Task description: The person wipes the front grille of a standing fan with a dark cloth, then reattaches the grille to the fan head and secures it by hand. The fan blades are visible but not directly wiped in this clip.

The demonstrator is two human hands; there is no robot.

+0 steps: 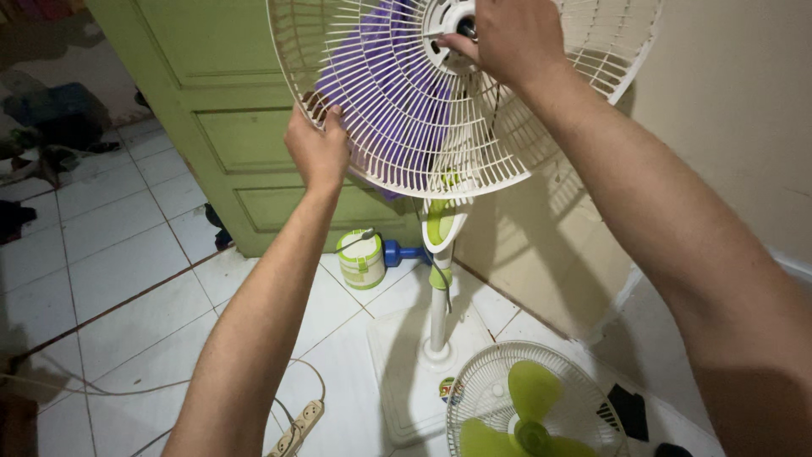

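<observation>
Head view: standing fan upright on the white tile floor (127, 279), its base near the beige wall (727, 101). Left hand (317, 148) is gripping the left rim of the white rear grille (406, 110), fingers curled through the wires. Right hand (507, 38) is pinching the dark hub (467, 30) at the grille's centre. Purple cloth (385, 80) is showing behind the wires. Detached front grille with green blades (529, 406) is lying beside the base. Green door (228, 127) is standing close behind; open floor is lying to the left.

The round cream-white plastic fan grille (440, 110) shows a radial rib pattern, with a purple cloth (385, 93) behind it. The second white wire grille (491, 385) holds lime-green blades (529, 410). The panelled wooden door (228, 127) is olive green; the floor tiles (110, 254) are white with dark grout.
</observation>
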